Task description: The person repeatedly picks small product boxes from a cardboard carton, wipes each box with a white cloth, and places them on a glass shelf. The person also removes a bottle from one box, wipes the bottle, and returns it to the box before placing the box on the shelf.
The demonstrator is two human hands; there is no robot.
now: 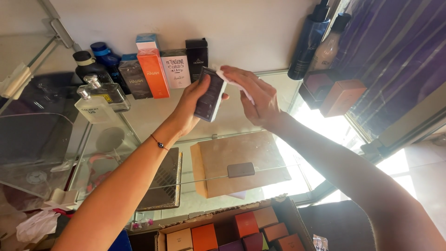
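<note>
Hands over glass shelf [153,116], both raised. Left hand [190,104] closed around a dark rectangular box [210,94], held upright near the shelf's back edge. Right hand [253,95] presses a white cloth [232,82] against the box's top right corner, fingers curled over it. Along the back edge of the shelf: a row of upright cartons, among them an orange carton [153,72], a white carton [176,69] and a black carton [197,58]; toward the left end, two clear bottles [100,97]. Below, a cardboard tray [223,221] holds small boxes in orange, cream, brown and purple, standing close together. At the shelf's right end, two tall pump bottles [318,39].
</note>
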